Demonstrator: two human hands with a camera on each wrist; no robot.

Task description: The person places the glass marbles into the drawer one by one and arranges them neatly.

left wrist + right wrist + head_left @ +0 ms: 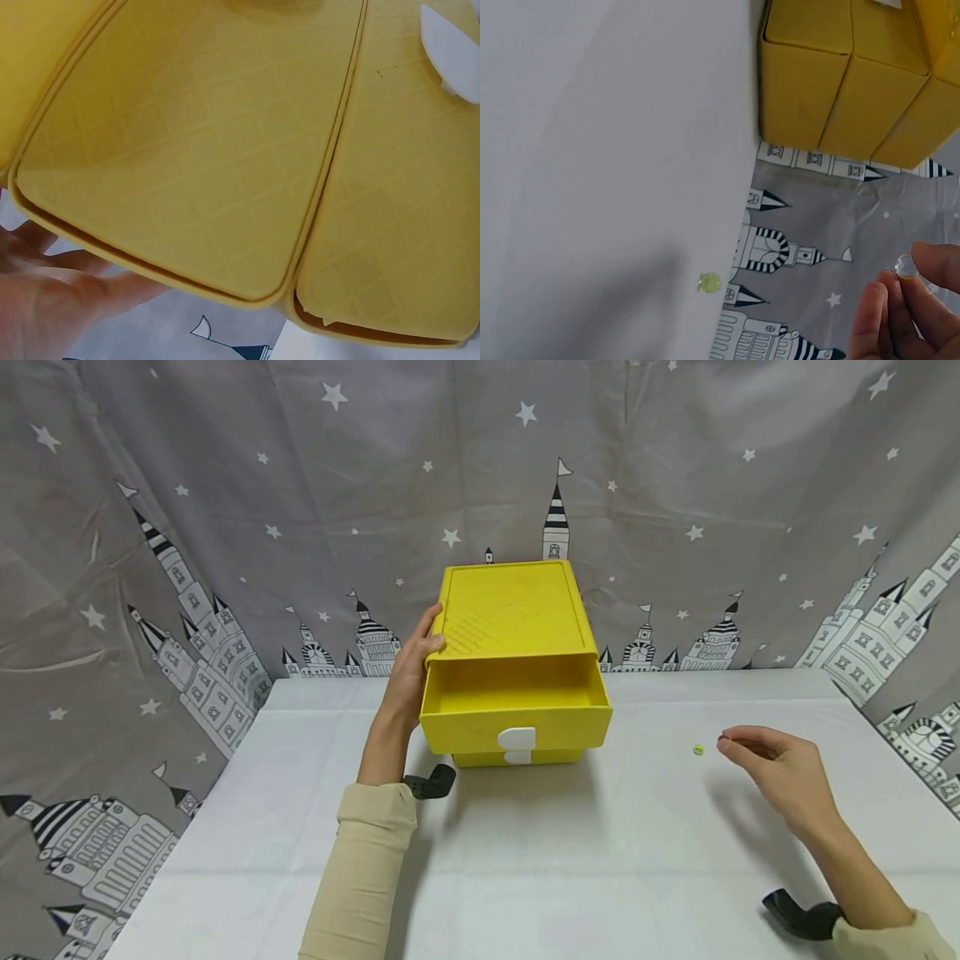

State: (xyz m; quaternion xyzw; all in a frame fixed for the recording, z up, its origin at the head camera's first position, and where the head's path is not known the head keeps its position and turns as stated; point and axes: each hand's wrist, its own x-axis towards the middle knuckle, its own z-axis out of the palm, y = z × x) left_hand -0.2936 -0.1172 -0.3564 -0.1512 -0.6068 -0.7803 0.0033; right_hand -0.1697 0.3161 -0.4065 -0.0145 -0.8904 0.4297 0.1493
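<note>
A yellow drawer box (517, 610) stands on the table with its top drawer (517, 727) pulled out; the part of the drawer's inside that shows holds nothing. My left hand (411, 668) holds the box by its left side near the top edge, and some of its fingers are hidden. To the right, above the table, my right hand (780, 772) pinches a small clear bead (905, 266) between thumb and fingertips. Just left of that hand, a small yellow-green bead (698, 749) lies on the table.
A white cloth covers the table (525, 877). Behind it hangs a grey curtain (450, 468) printed with castles and stars. White handles (517, 739) stick out from the drawer fronts. A black strap device (431, 782) is worn on each wrist.
</note>
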